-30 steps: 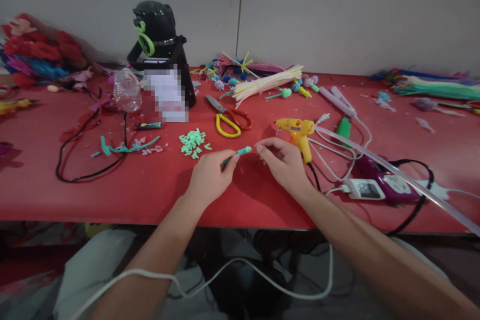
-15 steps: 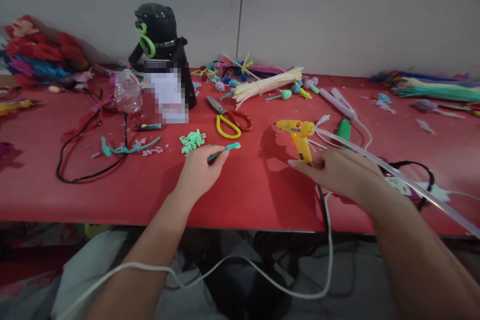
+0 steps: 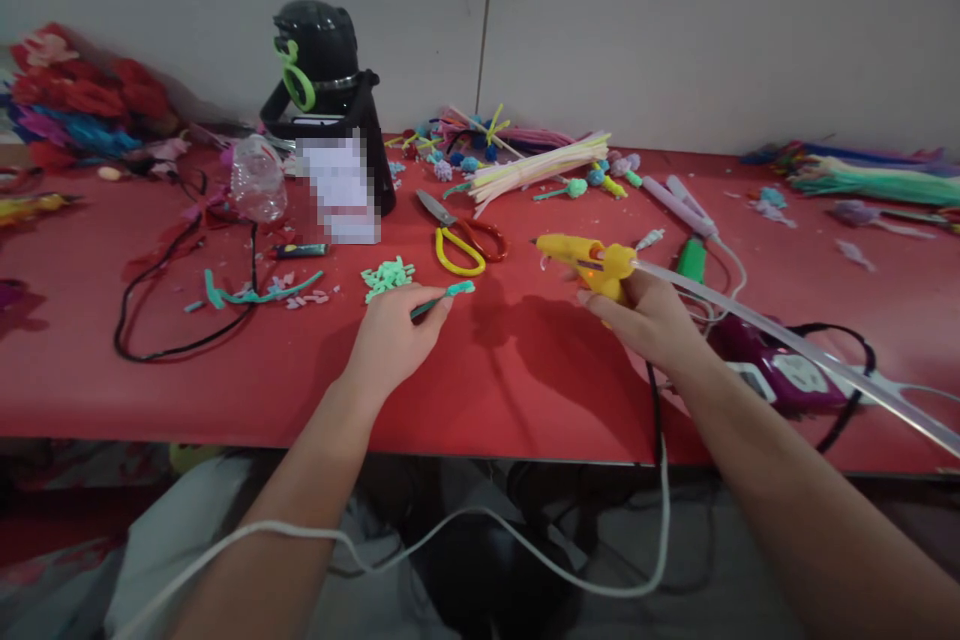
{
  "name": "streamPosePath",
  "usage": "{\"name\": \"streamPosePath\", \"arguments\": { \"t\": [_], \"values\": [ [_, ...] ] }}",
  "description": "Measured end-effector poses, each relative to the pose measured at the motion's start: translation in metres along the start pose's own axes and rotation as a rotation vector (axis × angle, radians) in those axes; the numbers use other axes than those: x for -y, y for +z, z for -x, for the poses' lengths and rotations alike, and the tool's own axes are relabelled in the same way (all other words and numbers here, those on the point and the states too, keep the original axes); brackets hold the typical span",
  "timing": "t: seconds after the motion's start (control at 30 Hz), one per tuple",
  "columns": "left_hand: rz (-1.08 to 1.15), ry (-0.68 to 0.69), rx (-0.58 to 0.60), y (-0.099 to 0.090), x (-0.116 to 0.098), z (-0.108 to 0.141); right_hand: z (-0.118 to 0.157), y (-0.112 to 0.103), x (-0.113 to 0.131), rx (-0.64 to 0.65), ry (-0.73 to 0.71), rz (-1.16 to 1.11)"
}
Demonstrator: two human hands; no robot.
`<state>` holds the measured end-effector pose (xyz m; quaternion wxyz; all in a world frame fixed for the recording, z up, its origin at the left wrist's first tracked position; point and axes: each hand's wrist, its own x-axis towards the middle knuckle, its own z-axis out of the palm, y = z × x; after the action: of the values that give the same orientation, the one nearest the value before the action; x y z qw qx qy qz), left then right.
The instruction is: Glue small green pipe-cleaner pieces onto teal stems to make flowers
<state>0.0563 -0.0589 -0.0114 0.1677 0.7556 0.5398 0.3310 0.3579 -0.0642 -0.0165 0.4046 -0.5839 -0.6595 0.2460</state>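
My left hand (image 3: 397, 332) pinches what look like dark tweezers (image 3: 427, 306). At their tip is a short teal piece of pipe cleaner (image 3: 460, 288). Just behind that hand lies a small heap of cut mint-green pipe cleaner pieces (image 3: 386, 275). My right hand (image 3: 649, 318) is wrapped round the grip of a yellow hot glue gun (image 3: 589, 258), raised over the red table (image 3: 465, 390). Its nozzle points left, and a long clear glue stick (image 3: 780, 325) sticks out of its back. Red-and-yellow-handled scissors (image 3: 461, 245) lie open between the two hands.
A black bottle (image 3: 319, 45) with a phone propped on it stands at the back left. Pipe cleaner bundles (image 3: 540, 168) lie along the wall. To the right are a lilac flat iron (image 3: 679, 207) and a purple power strip (image 3: 776, 370). A white cable (image 3: 480, 512) hangs before the table edge.
My right hand has closed round the glue gun's grip, and the gun has tilted and shifted slightly. The purple power strip shows more now. My left hand has barely moved.
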Motion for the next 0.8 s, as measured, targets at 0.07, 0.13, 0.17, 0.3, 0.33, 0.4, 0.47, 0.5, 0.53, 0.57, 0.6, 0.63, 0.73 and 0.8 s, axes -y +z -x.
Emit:
{"name": "streamPosePath", "arguments": {
  "t": [0.07, 0.13, 0.17, 0.3, 0.33, 0.4, 0.47, 0.5, 0.53, 0.57, 0.6, 0.63, 0.73, 0.8],
  "values": [
    [0.003, -0.005, 0.003, 0.001, 0.001, 0.0, 0.006, 0.009, 0.007, 0.056, 0.076, -0.114],
    [0.01, -0.009, 0.01, 0.001, 0.001, -0.001, 0.012, 0.018, 0.014, 0.103, 0.142, -0.172],
    [0.01, -0.01, 0.015, 0.001, 0.0, -0.001, 0.015, 0.023, 0.018, 0.124, 0.165, -0.201],
    [0.003, -0.012, 0.032, 0.003, -0.002, -0.001, 0.02, 0.036, 0.023, 0.205, 0.22, -0.277],
    [-0.001, -0.01, 0.035, 0.003, -0.002, -0.001, 0.02, 0.037, 0.022, 0.218, 0.219, -0.27],
    [-0.005, 0.0, 0.037, 0.004, -0.003, -0.001, 0.02, 0.039, 0.02, 0.238, 0.199, -0.247],
    [-0.01, 0.013, 0.035, 0.005, -0.003, -0.001, 0.019, 0.039, 0.019, 0.244, 0.163, -0.237],
    [-0.011, 0.019, 0.034, 0.006, -0.003, -0.001, 0.019, 0.038, 0.02, 0.239, 0.142, -0.235],
    [-0.013, 0.025, 0.031, 0.006, -0.003, -0.001, 0.018, 0.039, 0.021, 0.234, 0.119, -0.233],
    [-0.014, 0.029, 0.029, 0.006, -0.003, -0.001, 0.017, 0.039, 0.023, 0.23, 0.097, -0.232],
    [-0.014, 0.031, 0.029, 0.006, -0.003, 0.0, 0.016, 0.039, 0.025, 0.225, 0.076, -0.232],
    [-0.013, 0.032, 0.03, 0.006, -0.004, 0.0, 0.016, 0.039, 0.027, 0.222, 0.062, -0.231],
    [-0.003, 0.033, 0.029, 0.006, -0.005, 0.0, 0.015, 0.04, 0.031, 0.227, 0.058, -0.229],
    [0.003, 0.037, 0.026, 0.006, -0.006, 0.0, 0.015, 0.04, 0.031, 0.229, 0.063, -0.23]
  ]
}}
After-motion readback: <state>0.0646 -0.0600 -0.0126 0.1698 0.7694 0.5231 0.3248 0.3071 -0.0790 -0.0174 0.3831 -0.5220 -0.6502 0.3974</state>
